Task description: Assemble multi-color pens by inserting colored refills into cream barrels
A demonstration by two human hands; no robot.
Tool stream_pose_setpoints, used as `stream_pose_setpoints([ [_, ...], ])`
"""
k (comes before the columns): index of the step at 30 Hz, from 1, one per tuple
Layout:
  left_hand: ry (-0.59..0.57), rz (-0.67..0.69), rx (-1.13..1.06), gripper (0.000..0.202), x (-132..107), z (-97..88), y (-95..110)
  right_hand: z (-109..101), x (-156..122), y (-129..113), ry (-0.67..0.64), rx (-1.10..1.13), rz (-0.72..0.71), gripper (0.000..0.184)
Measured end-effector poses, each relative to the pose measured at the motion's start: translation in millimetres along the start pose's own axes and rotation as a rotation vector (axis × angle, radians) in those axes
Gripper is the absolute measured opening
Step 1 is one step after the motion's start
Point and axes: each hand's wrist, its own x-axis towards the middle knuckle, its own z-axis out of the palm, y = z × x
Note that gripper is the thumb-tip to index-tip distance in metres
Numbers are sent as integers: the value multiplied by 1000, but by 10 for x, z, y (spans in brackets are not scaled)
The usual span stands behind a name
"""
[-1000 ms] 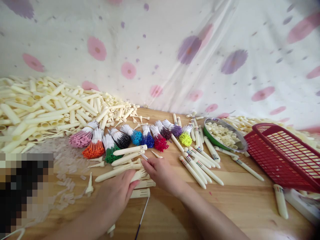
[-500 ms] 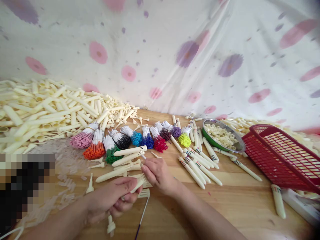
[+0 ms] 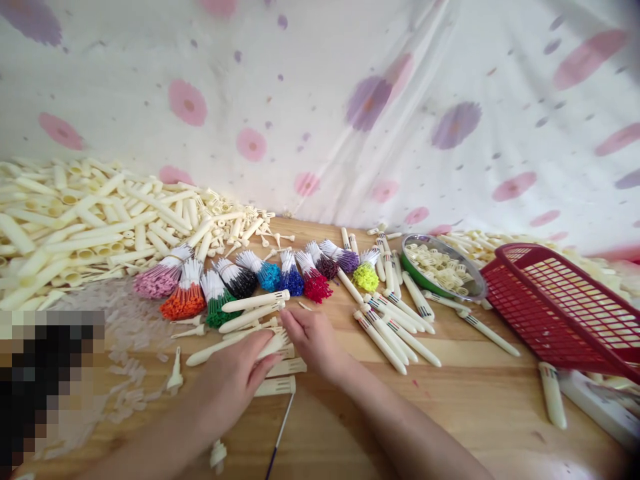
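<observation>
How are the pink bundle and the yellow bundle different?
The pink bundle looks wider than the yellow bundle. The pink bundle sits at the row's left end, the yellow bundle at its right. The pink bundle slants more; the yellow bundle lies straighter. Both have thin white sticks with coloured ends.

Here's the left grip (image 3: 240,365), curled firmly, back upward, left forearm (image 3: 173,420) slanting in from behind; just to its right, slightly ahead, the right grip (image 3: 314,339) bends inward, right forearm (image 3: 400,408) stretching back rightward.
</observation>
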Motion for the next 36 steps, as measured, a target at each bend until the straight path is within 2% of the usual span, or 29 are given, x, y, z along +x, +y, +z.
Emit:
stream_pose_setpoints([
  [2, -251, -129, -350, 45, 25, -118, -10, -33, -13, 38, 56, 27, -213, 41],
  [3, -451, -196, -497, 52, 35, -172, -14, -43, -16, 53, 71, 33, -300, 42],
  [4, -581, -245, -582, 57, 41, -215, -18, -45, -17, 66, 79, 33, -349, 43],
  [5, -641, -276, -603, 58, 45, -241, -23, -39, -12, 77, 80, 30, -350, 44],
  [6, -611, -274, -558, 57, 45, -246, -29, -24, -3, 88, 71, 29, -294, 44],
  [7, -507, -239, -449, 53, 42, -231, -35, -3, 11, 100, 57, 28, -203, 43],
  [9, -190, -105, -107, 43, 30, -158, -52, 47, 49, 126, 13, 34, 0, 42],
  [11, 73, 51, 222, 38, 14, -75, -68, 80, 83, 151, -45, 45, 115, 41],
  [12, 148, 113, 314, 38, 7, -48, -74, 83, 93, 159, -67, 50, 127, 41],
  [14, 220, 179, 338, 38, 5, -46, -78, 62, 89, 160, -91, 68, 120, 41],
  [16, 171, 146, 195, 41, 20, -109, -72, 20, 60, 144, -10, 96, 68, 42],
  [17, 83, 83, 93, 44, 32, -152, -67, 0, 43, 135, 58, 101, 7, 41],
  [19, -182, -68, -90, 58, 60, -225, -65, -21, 19, 126, 180, 87, -134, 40],
  [20, -230, -109, -117, 61, 71, -243, -68, -19, 19, 131, 199, 73, -156, 39],
  [21, -196, -107, -94, 60, 79, -245, -75, -8, 29, 143, 177, 60, -128, 39],
  [24, 157, 91, 133, 45, 82, -179, -110, 43, 93, 209, 15, 76, 71, 44],
  [25, 238, 164, 194, 42, 79, -152, -121, 55, 112, 232, -36, 87, 104, 45],
  [27, 278, 210, 215, 39, 77, -129, -133, 54, 124, 258, -75, 101, 108, 46],
  [29, 139, 124, 88, 39, 81, -161, -132, 25, 93, 247, -17, 84, 54, 47],
  [32, -321, -94, -211, 52, 93, -254, -124, -24, 22, 188, 99, -12, -246, 46],
  [33, -417, -139, -258, 56, 95, -269, -124, -28, 10, 172, 105, -51, -306, 44],
  [34, -429, -153, -248, 56, 95, -269, -127, -25, 9, 162, 89, -82, -302, 43],
  [35, -359, -137, -180, 52, 94, -250, -133, -15, 19, 162, 59, -99, -237, 41],
  [36, -236, -99, -68, 46, 91, -218, -139, -1, 38, 171, 26, -108, -150, 41],
])
